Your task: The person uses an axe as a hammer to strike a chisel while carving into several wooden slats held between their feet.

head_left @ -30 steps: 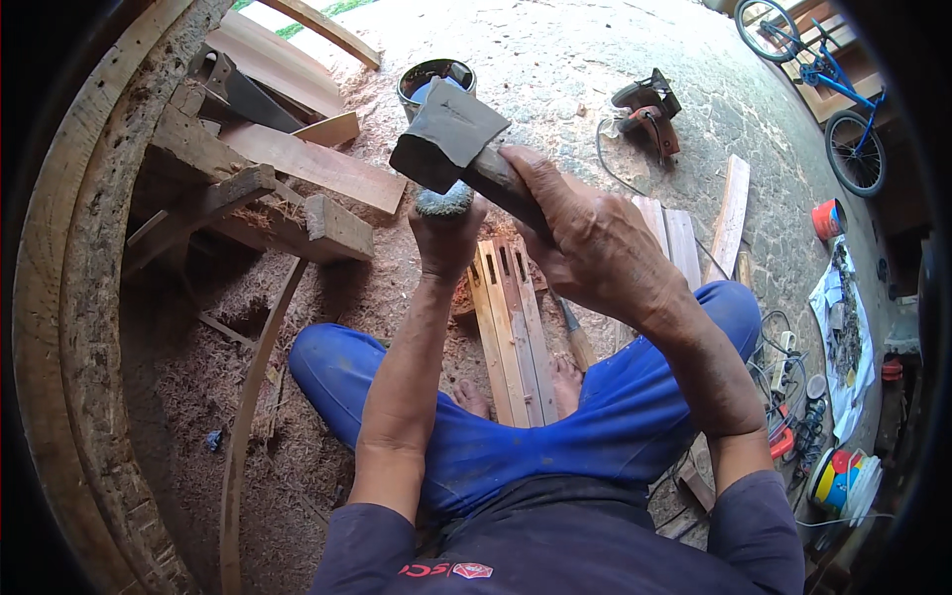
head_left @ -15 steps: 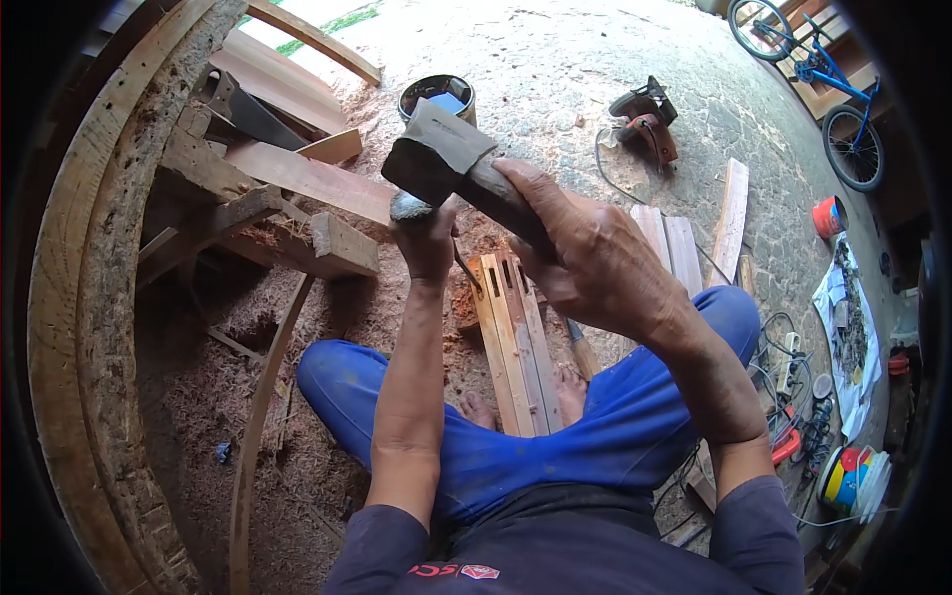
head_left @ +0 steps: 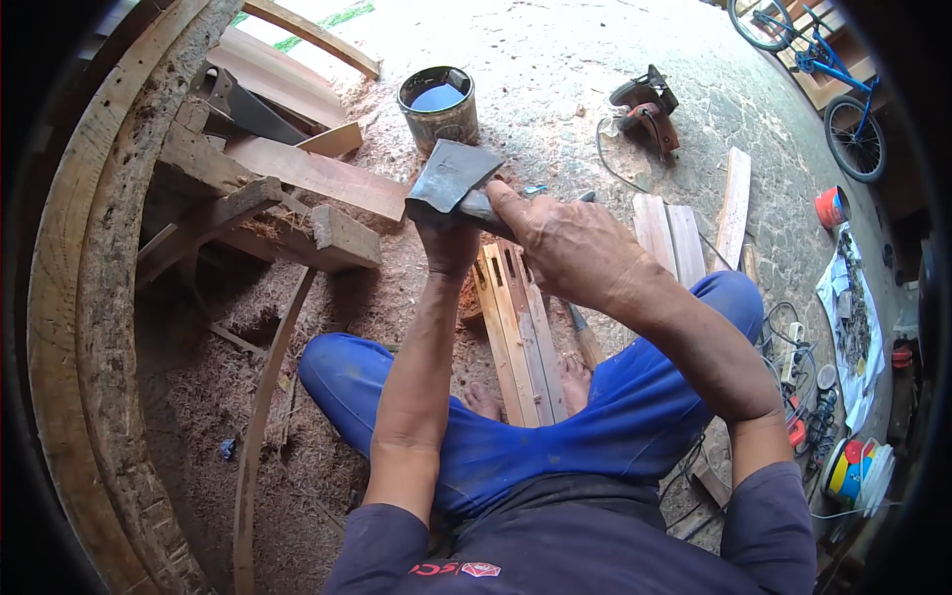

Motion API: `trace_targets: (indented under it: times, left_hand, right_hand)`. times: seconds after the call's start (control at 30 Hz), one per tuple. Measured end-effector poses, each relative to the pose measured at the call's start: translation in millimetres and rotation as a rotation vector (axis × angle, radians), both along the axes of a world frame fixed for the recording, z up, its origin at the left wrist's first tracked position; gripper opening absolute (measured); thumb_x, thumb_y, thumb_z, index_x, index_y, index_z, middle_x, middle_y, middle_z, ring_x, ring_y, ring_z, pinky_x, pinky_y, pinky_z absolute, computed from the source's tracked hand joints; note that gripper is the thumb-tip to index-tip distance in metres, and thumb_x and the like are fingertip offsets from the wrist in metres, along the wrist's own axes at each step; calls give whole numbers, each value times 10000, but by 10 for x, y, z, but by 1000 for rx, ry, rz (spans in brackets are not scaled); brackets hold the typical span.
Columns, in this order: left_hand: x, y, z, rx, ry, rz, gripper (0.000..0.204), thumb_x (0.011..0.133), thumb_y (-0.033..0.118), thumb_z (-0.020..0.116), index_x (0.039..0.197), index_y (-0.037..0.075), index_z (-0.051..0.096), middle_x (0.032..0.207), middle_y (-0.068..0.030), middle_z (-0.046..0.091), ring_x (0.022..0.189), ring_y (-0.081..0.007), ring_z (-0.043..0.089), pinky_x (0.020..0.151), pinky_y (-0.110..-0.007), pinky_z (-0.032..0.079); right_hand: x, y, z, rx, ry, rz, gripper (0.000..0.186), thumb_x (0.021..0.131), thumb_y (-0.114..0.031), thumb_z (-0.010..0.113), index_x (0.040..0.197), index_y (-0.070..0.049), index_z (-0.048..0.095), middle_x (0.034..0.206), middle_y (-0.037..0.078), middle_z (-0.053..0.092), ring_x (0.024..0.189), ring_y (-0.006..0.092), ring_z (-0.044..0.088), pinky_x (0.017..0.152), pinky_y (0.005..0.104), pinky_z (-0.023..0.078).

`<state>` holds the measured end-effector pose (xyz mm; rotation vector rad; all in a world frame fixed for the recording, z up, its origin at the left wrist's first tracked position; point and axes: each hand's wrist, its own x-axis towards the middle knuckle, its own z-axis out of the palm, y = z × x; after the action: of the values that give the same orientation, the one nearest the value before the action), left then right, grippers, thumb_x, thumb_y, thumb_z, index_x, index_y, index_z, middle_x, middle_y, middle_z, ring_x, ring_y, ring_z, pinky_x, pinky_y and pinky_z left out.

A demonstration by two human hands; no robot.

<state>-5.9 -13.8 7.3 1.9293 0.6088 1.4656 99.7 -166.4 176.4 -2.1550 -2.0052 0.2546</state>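
My right hand [head_left: 585,248] is closed round the handle of a hatchet with a broad grey head [head_left: 454,178]. Its blunt end lies over the top of my left fist, so close that I cannot tell whether it touches the tool there. Below the head, my left hand [head_left: 448,248] is wrapped round a chisel, its handle end hidden by the hatchet and its blade hardly visible. Several wooden strips [head_left: 518,337] lie side by side between my feet, with slots cut near their far ends. Right of them rests a wooden-handled tool [head_left: 585,342].
A bucket [head_left: 441,129] stands beyond the hatchet. Left is a timber frame [head_left: 342,238] with a handsaw [head_left: 258,114]; shavings cover the ground there. Boards [head_left: 664,233], a corded power tool [head_left: 650,114] and tangled cables [head_left: 788,347] lie on the right. A blue bicycle [head_left: 828,74] is farther back.
The hatchet has come down toward my left fist and now covers the chisel's end. My left hand has shifted slightly right, and the bucket shows more fully.
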Motion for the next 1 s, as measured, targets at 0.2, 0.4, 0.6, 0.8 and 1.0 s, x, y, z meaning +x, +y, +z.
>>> trace_targets:
  times: [0.2,0.4,0.6,0.8,1.0]
  left_hand:
    - [39,67,66,-372,-66,-210,177,923,148,702,1013,5,648,1071,-79,659,1032,-230,650,845,-435,516]
    - [-28,43,3,-12,54,45,56,837,45,688,855,1,658,788,-98,652,741,-309,638,697,-446,513]
    - [36,-126,171,-138,-61,-104,178,774,100,796,805,11,645,710,-56,679,634,-173,651,636,-362,526]
    - [-53,7,135,-273,-43,-129,149,806,87,775,809,-2,655,730,-54,677,650,-176,648,660,-352,526]
    - [-18,24,9,-144,-83,-122,95,916,89,671,945,7,634,824,-39,654,724,-185,652,676,-376,535]
  right_hand:
    - [94,-26,28,249,172,73,511,863,-23,557,1355,-4,420,901,280,683,857,437,707,739,524,574]
    - [87,96,631,763,206,95,597,866,-69,653,1419,24,450,820,247,694,738,400,718,680,474,587]
    - [89,41,294,581,256,80,595,898,-97,658,1448,12,462,917,282,685,785,411,711,697,487,580]
    - [62,6,239,523,287,41,672,862,-39,669,1495,-100,452,928,236,706,746,350,720,686,435,572]
    - [57,101,205,329,64,53,625,885,-14,577,1481,-74,395,891,245,684,773,385,712,672,492,570]
